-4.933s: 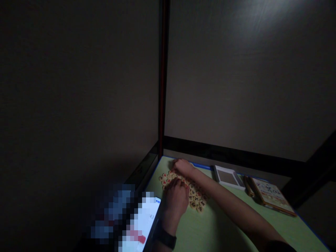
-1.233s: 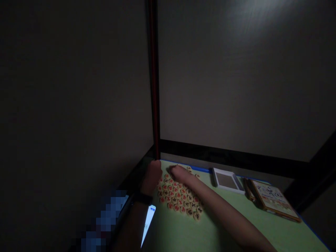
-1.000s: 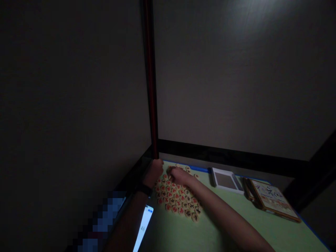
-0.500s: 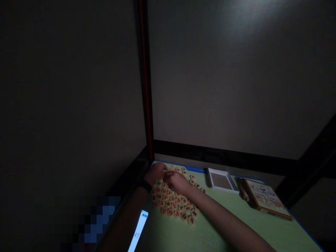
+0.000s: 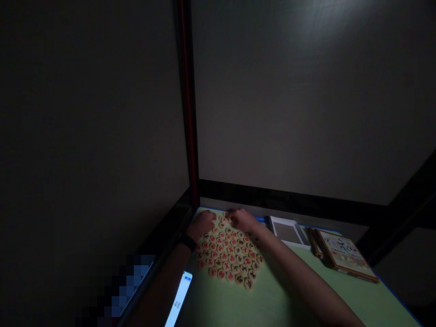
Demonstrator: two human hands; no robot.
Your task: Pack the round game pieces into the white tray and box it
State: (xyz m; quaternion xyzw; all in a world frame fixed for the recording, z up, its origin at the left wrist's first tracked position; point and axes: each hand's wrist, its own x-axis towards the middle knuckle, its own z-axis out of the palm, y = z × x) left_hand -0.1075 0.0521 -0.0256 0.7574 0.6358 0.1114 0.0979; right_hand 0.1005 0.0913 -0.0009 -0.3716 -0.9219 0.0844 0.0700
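Round wooden Chinese chess pieces (image 5: 230, 250) with red and black characters lie in close rows on a green-topped table (image 5: 286, 281). My left hand (image 5: 204, 222) rests at the far left edge of the rows, fingers curled and pressed together; anything inside it is hidden. At the back, my right hand (image 5: 243, 220) pinches a Chinese chess piece (image 5: 228, 220) close to a few loose ones. The right forearm passes over the right side of the rows and covers some pieces.
A shallow white box (image 5: 289, 231) stands at the back, right of my right hand. Farther right lies a wood-framed box (image 5: 349, 255) with a printed top. A lit phone screen (image 5: 180, 297) shows near my left forearm. Dark walls border the table behind and left.
My right hand has moved right and back, away from my left hand, uncovering the middle rows. My left hand stays in nearly the same place. The number on the phone screen has changed.
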